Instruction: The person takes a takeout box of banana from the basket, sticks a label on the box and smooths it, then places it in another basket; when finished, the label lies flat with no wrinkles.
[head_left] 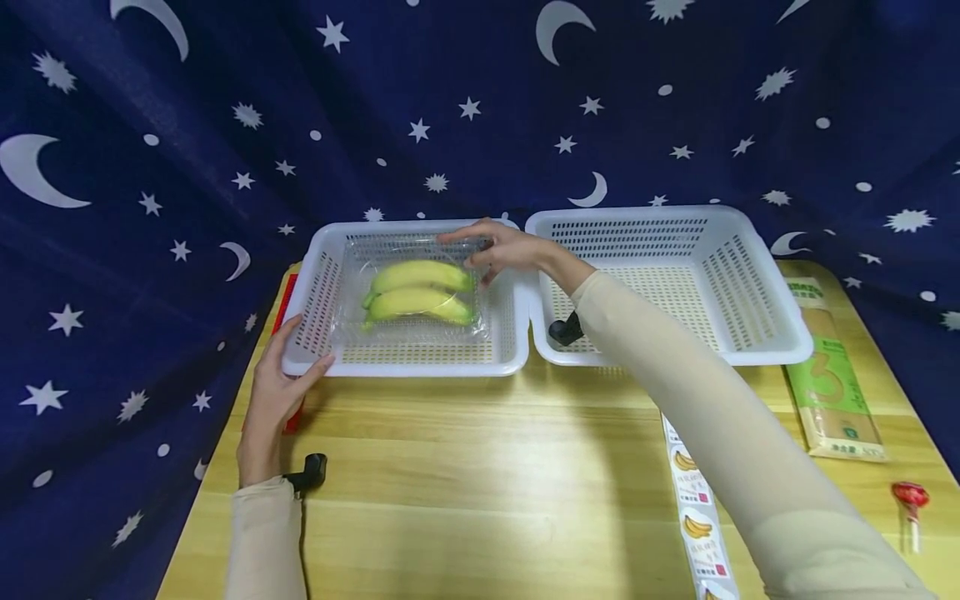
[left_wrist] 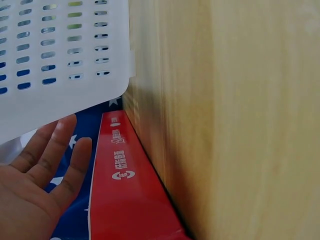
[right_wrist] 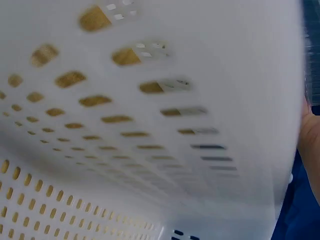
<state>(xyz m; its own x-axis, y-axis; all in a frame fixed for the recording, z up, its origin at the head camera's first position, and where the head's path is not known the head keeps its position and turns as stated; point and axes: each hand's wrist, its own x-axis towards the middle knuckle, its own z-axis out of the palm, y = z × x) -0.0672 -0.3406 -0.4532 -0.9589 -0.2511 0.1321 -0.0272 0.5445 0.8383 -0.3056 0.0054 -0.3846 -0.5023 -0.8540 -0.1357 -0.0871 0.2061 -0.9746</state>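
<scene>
Right hand point(head_left: 517, 250) at the upper right corner of a clear plastic container point(head_left: 351, 292), fingers spread and slightly bent; can't tell how firmly they touch. Left hand point(head_left: 273, 383) at the front left corner of the left basket point(head_left: 420, 368), thumb and fingers spread apart, corner between them. Container lies within the left basket, two bananas point(head_left: 418, 303) inside it. Red box point(left_wrist: 125, 185) near left hand, beside the basket. Right basket point(head_left: 750, 357) stands just beside the left one, under right forearm. Banana-sticker strip point(head_left: 697, 508) nearer the person; green-labelled pack point(head_left: 832, 379) and red lollipop point(head_left: 911, 494) far right on wooden table point(head_left: 450, 483). Starry blue cloth point(head_left: 480, 167) behind.
</scene>
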